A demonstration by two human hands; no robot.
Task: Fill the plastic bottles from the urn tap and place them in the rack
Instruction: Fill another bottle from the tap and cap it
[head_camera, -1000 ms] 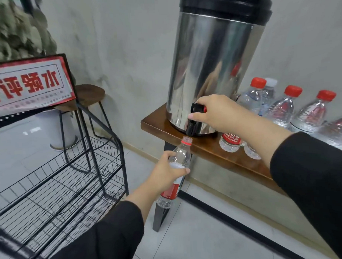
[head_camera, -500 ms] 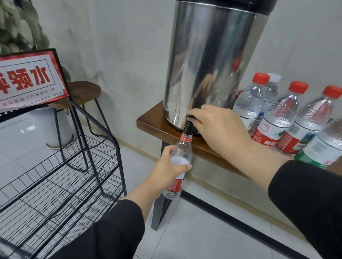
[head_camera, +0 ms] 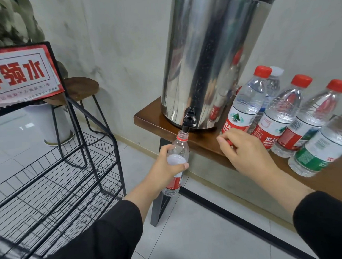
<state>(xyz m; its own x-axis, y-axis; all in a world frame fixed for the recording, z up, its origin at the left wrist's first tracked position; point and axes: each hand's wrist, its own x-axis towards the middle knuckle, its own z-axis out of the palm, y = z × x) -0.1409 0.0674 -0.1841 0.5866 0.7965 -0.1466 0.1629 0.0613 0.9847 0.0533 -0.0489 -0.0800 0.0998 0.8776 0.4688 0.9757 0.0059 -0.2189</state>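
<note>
Bright, even light; glare streaks the urn [head_camera: 208, 56]; edges bend, slightly blurred.

R hand [head_camera: 242, 148] off tap [head_camera: 189, 119], now pinching red cap [head_camera: 229, 142]

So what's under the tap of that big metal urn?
An open plastic bottle, gripped by the left hand, its mouth right below the black tap. No water stream shows, and the hand hides the bottle's middle, so its fill level can't be judged.

Capped bottles [head_camera: 245, 105] crowd the shelf [head_camera: 201, 143] beside the urn [head_camera: 212, 56]; rack [head_camera: 57, 172] tiers seemingly open.
</note>
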